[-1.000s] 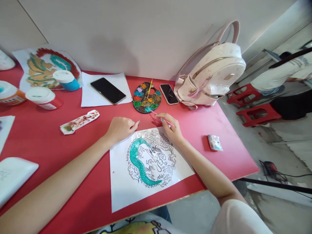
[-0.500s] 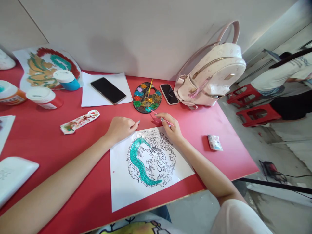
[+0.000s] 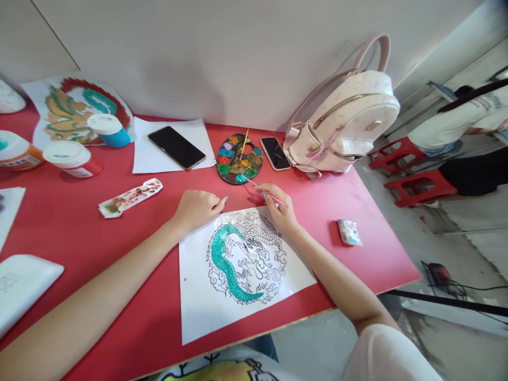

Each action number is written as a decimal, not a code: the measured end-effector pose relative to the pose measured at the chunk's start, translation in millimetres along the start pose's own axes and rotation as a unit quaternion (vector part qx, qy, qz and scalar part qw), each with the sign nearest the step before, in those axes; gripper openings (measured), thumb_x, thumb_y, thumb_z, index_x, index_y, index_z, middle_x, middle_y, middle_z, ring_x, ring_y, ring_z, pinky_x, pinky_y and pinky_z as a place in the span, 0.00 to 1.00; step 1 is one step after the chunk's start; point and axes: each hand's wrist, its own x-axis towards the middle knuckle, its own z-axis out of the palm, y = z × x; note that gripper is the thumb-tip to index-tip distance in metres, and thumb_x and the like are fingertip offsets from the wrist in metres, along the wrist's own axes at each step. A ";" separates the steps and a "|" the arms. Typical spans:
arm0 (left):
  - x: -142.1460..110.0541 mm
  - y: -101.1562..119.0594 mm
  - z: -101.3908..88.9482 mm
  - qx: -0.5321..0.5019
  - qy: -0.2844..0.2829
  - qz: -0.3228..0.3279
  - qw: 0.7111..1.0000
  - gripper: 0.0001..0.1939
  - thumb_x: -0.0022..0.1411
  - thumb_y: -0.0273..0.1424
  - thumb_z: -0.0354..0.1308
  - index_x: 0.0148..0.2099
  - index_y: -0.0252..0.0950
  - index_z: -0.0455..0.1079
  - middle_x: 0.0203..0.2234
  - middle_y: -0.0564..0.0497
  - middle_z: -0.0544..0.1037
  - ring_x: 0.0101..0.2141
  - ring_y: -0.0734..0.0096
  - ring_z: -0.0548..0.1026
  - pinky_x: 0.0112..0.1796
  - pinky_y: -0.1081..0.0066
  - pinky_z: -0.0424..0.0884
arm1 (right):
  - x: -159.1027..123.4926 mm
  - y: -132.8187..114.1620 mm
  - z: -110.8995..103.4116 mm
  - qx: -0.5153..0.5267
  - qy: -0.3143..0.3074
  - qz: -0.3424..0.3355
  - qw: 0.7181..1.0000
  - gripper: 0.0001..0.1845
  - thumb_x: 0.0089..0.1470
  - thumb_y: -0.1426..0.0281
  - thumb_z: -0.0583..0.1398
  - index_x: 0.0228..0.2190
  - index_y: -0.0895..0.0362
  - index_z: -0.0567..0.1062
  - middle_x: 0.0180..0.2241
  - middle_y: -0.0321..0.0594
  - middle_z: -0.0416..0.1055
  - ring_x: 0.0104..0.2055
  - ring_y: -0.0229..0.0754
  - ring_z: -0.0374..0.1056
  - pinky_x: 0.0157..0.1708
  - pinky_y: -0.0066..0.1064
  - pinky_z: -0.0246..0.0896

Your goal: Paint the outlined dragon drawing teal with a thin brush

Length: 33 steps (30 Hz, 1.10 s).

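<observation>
Between the fingers of my right hand (image 3: 281,206) is a thin pink paintbrush (image 3: 251,182), its tip on the teal paint of the round palette (image 3: 232,178). A second, yellow brush (image 3: 245,143) lies across that palette. My left hand (image 3: 199,208) rests loosely curled at the top left edge of the drawing sheet (image 3: 194,312), thumb pointing right; whether anything is inside the curl is hidden. On the sheet, a line-drawn dragon has a body painted teal (image 3: 228,270), while its head and the upper right part are unpainted. My right wrist lies over the sheet's right side.
Behind stand a white backpack (image 3: 353,121), a phone (image 3: 275,153) and another phone (image 3: 177,147) on white paper. Paint jars (image 3: 107,130) and a painted dragon sheet (image 3: 67,111) are at left. A small packet (image 3: 350,232) lies right. Two people sit on red stools (image 3: 420,188) beyond the table.
Almost nothing differs. The brush tip stays at the teal paint, with only a very slight shift of my right fingers.
</observation>
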 end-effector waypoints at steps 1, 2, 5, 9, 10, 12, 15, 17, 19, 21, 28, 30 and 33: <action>0.1 0.4 -0.2 0.000 -0.001 -0.001 1.000 0.32 0.80 0.46 0.47 0.22 0.41 0.60 0.24 0.44 0.81 0.29 0.60 0.76 0.32 0.61 0.49 | 0.0 0.2 0.0 0.003 0.001 -0.004 1.000 0.24 0.83 0.52 0.54 0.54 0.50 0.86 0.50 0.50 0.88 0.54 0.53 0.85 0.58 0.47 0.81; 0.2 0.6 -0.3 0.000 -0.003 -0.003 1.000 0.31 0.80 0.46 0.46 0.22 0.41 0.60 0.24 0.44 0.81 0.29 0.60 0.76 0.32 0.61 0.49 | -0.1 0.3 0.0 0.006 0.002 -0.007 1.000 0.23 0.83 0.53 0.54 0.54 0.50 0.86 0.51 0.49 0.88 0.54 0.53 0.85 0.58 0.47 0.81; 0.7 1.0 -0.6 0.001 -0.009 -0.005 1.000 0.30 0.80 0.46 0.45 0.23 0.41 0.58 0.24 0.44 0.81 0.29 0.60 0.76 0.32 0.60 0.48 | -0.3 0.6 -0.2 0.003 0.001 -0.003 1.000 0.23 0.83 0.54 0.54 0.54 0.50 0.86 0.51 0.49 0.88 0.53 0.53 0.85 0.58 0.47 0.81; 1.0 1.2 -0.7 -0.001 -0.006 0.001 1.000 0.31 0.80 0.47 0.45 0.23 0.41 0.59 0.24 0.44 0.81 0.29 0.60 0.76 0.32 0.60 0.48 | -0.6 0.1 -1.0 -0.003 0.001 0.010 1.000 0.24 0.83 0.52 0.54 0.54 0.50 0.86 0.51 0.49 0.88 0.53 0.53 0.85 0.58 0.47 0.81; 1.0 1.2 -0.6 -0.002 -0.006 0.001 1.000 0.31 0.80 0.47 0.45 0.23 0.41 0.59 0.24 0.44 0.81 0.29 0.60 0.76 0.32 0.60 0.48 | -0.6 -0.1 -1.2 -0.001 0.001 0.008 1.000 0.25 0.83 0.51 0.54 0.54 0.50 0.86 0.51 0.50 0.88 0.53 0.53 0.85 0.58 0.47 0.82; 0.8 0.9 -0.2 -0.002 -0.007 -0.001 1.000 0.31 0.80 0.47 0.45 0.23 0.41 0.59 0.24 0.44 0.81 0.29 0.60 0.75 0.32 0.60 0.48 | -0.5 -0.6 -1.4 0.006 0.001 0.003 1.000 0.25 0.83 0.50 0.54 0.54 0.50 0.86 0.52 0.50 0.88 0.53 0.53 0.85 0.58 0.47 0.82; 0.3 -0.3 1.0 0.000 -0.002 0.001 1.000 0.32 0.80 0.47 0.46 0.22 0.41 0.60 0.24 0.44 0.81 0.29 0.60 0.76 0.32 0.60 0.48 | -0.1 -1.1 -1.4 0.006 0.003 0.005 1.000 0.26 0.83 0.49 0.54 0.54 0.50 0.86 0.51 0.50 0.88 0.53 0.53 0.85 0.59 0.47 0.81; 0.1 -1.3 1.9 0.001 0.005 0.005 1.000 0.32 0.81 0.46 0.46 0.22 0.41 0.61 0.23 0.44 0.81 0.29 0.59 0.76 0.32 0.61 0.48 | 0.2 -1.1 -1.1 0.000 0.005 0.009 1.000 0.26 0.83 0.49 0.54 0.53 0.50 0.85 0.50 0.49 0.88 0.52 0.53 0.85 0.57 0.47 0.82; 0.1 -1.9 2.5 0.001 0.009 0.011 1.000 0.32 0.81 0.46 0.46 0.22 0.41 0.61 0.23 0.44 0.81 0.28 0.59 0.76 0.31 0.61 0.48 | 0.5 -1.8 -0.9 -0.006 0.018 0.003 1.000 0.25 0.83 0.49 0.54 0.51 0.50 0.85 0.48 0.48 0.88 0.50 0.52 0.85 0.55 0.46 0.81; 0.3 -1.8 2.6 0.000 0.010 0.014 1.000 0.32 0.80 0.46 0.47 0.22 0.41 0.61 0.23 0.44 0.81 0.28 0.60 0.76 0.31 0.61 0.47 | 0.3 -4.5 -1.7 -0.010 0.042 -0.009 0.999 0.24 0.82 0.49 0.55 0.48 0.50 0.84 0.45 0.46 0.87 0.47 0.51 0.84 0.51 0.44 0.81; 0.5 -0.2 0.4 0.002 0.005 -0.002 1.000 0.32 0.79 0.48 0.46 0.21 0.42 0.56 0.21 0.44 0.78 0.26 0.60 0.73 0.30 0.59 0.48 | -14.4 -35.1 -7.4 -0.014 0.077 -0.108 0.991 0.28 0.83 0.50 0.53 0.34 0.48 0.81 0.29 0.41 0.78 0.30 0.48 0.75 0.33 0.43 0.75; 0.7 -0.1 -0.2 0.002 0.004 -0.002 1.000 0.32 0.79 0.47 0.47 0.21 0.41 0.57 0.21 0.44 0.78 0.26 0.60 0.72 0.31 0.59 0.49 | -21.7 -45.3 -4.4 0.022 0.053 -0.138 0.989 0.29 0.83 0.51 0.52 0.33 0.47 0.81 0.25 0.40 0.75 0.27 0.48 0.74 0.31 0.44 0.74; 1.6 0.9 -0.9 0.001 -0.002 -0.004 1.000 0.31 0.79 0.47 0.46 0.22 0.41 0.58 0.22 0.44 0.78 0.27 0.60 0.73 0.31 0.60 0.49 | -29.7 -56.5 4.6 0.070 -0.015 -0.124 0.990 0.29 0.84 0.54 0.51 0.34 0.48 0.81 0.25 0.39 0.76 0.26 0.45 0.74 0.30 0.41 0.75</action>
